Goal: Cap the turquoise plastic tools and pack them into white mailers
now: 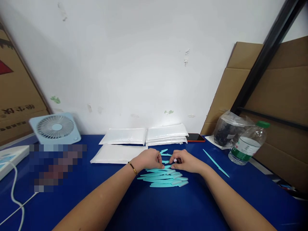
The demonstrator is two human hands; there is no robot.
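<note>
Several slim turquoise eyebrow razors (166, 182) lie in a loose, overlapping row on the blue table, with more of them partly hidden behind my fingers. My left hand (152, 158), with a bracelet on its wrist, is closed, its fingertips pinched at one end of a razor (167, 166). Opposite it, my right hand (184, 161) has thumb and fingers closed at the other end of that razor. Something small and pale shows between the right fingers; what it is I cannot make out. A single razor (216, 163) lies apart to the right.
White padded packets (125, 136) lie behind my hands, some stacked (166, 133). A phone (196, 138) is beside the stack. At right stand a water bottle (247, 144) and a bagged dark container (225, 130). A fan (56, 128) and a white cable (15, 183) are left.
</note>
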